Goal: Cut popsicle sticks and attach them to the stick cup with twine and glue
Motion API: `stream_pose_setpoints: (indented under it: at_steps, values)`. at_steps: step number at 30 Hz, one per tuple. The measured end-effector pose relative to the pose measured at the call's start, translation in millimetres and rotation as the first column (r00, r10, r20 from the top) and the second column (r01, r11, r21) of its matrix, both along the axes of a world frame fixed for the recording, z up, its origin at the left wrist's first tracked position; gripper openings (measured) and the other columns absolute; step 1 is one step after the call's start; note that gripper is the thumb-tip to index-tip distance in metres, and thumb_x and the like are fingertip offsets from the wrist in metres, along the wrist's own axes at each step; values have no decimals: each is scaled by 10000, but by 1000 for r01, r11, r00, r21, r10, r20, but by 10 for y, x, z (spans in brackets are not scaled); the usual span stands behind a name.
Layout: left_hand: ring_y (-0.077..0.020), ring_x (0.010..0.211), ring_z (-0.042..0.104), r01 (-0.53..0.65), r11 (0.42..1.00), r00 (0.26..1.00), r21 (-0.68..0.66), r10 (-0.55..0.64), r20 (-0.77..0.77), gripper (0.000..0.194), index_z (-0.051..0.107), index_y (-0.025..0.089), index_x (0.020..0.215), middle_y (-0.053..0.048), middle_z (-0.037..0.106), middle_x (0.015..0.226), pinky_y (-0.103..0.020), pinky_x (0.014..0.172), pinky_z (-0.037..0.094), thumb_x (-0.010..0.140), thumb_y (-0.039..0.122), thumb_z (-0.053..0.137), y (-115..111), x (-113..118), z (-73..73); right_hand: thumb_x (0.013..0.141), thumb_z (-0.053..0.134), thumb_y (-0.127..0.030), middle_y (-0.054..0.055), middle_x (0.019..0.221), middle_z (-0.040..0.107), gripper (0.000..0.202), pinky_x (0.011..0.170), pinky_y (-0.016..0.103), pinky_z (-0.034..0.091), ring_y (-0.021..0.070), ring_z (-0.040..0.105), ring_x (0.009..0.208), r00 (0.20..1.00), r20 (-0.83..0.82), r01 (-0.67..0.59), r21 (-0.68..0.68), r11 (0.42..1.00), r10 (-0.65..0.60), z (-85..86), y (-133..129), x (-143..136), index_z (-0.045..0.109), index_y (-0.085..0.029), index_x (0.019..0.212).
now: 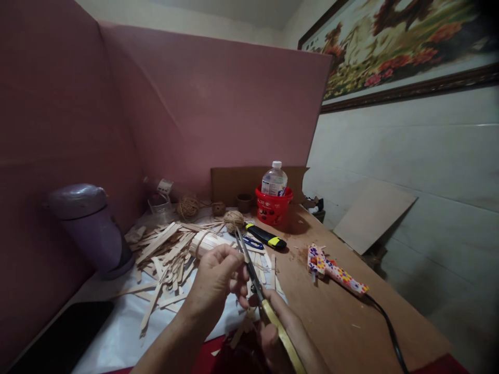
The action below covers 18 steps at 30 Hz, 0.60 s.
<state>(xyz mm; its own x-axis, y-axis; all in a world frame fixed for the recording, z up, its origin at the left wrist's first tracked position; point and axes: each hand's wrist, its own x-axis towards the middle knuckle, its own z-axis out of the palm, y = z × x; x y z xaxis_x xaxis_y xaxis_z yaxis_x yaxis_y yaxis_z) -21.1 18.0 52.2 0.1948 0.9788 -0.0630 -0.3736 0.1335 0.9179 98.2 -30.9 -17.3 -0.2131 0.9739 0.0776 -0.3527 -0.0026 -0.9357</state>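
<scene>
My right hand [278, 317] grips a pair of scissors [255, 283] by the yellow handles, its dark blades pointing away from me and a little apart. Beside the blades, my left hand [220, 275] is closed in a pinch; what lies between thumb and fingers is too small to make out. Just beyond it lies a bundle of wooden sticks [206, 242] with twine around it. A ball of twine [234, 221] sits past the scissor tips. A blue cutter [252, 242] and a black and yellow utility knife [268, 237] lie close to the blades.
Loose wooden sticks [171, 259] cover the left of the table. A purple tumbler [93, 234] stands far left. Behind are another twine ball [188, 206] and a red bucket [273, 208] holding a plastic bottle [275, 179]. A flowered glue gun [331, 272] trails its cord at right.
</scene>
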Motion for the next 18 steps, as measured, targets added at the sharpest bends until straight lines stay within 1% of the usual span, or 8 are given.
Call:
stream_pose_setpoints:
  at_steps: [5, 8, 10, 13, 15, 18]
  values:
    - [-86, 308, 469, -18, 1000, 1000, -9, 18, -9, 223, 479, 167, 630, 35, 562, 476, -204, 276, 422, 676, 286, 663, -4, 6, 0, 587, 630, -748, -34, 517, 504, 665, 479, 217, 377, 113, 459, 475, 991, 136, -18, 34, 999, 13, 19, -7, -30, 586, -177, 924]
    - [-88, 310, 472, -9, 1000, 1000, -11, 9, -4, 230, 475, 169, 627, 36, 561, 476, -208, 279, 426, 682, 294, 660, -9, 1, 2, 580, 617, -765, -26, 558, 514, 690, 487, 214, 360, 93, 429, 470, 983, 182, 12, 70, 997, -24, 61, -40, -33, 573, -168, 923]
    - [-87, 309, 470, -11, 1000, 1000, -14, 11, -1, 229, 472, 170, 624, 34, 563, 478, -208, 279, 424, 682, 291, 658, -12, 3, 2, 599, 592, -774, -16, 596, 530, 697, 500, 219, 369, 94, 430, 480, 980, 191, 36, 90, 995, -52, 73, -60, -43, 566, -170, 949]
    - [-89, 315, 474, -13, 1000, 1000, -15, 13, 8, 221, 470, 170, 629, 29, 568, 485, -209, 285, 427, 673, 274, 661, -7, 14, -4, 668, 526, -772, 2, 640, 556, 691, 523, 224, 398, 116, 484, 523, 981, 184, 48, 81, 996, -62, 64, -71, -62, 558, -170, 1005]
    - [-91, 319, 479, -4, 1000, 1000, -10, 5, 19, 218, 471, 171, 637, 29, 571, 489, -214, 293, 434, 674, 271, 661, 5, 16, -14, 659, 531, -776, 8, 649, 565, 699, 514, 219, 406, 123, 507, 538, 984, 171, 42, 54, 998, -51, 52, -65, -57, 565, -162, 992]
    - [-90, 326, 487, 0, 1000, 1000, 15, 0, 31, 203, 483, 165, 645, 29, 576, 493, -211, 300, 443, 682, 262, 657, 29, 2, -27, 631, 533, -793, -4, 609, 547, 696, 481, 215, 401, 118, 494, 509, 988, 150, 45, 12, 999, -47, 46, -48, -11, 589, -166, 929]
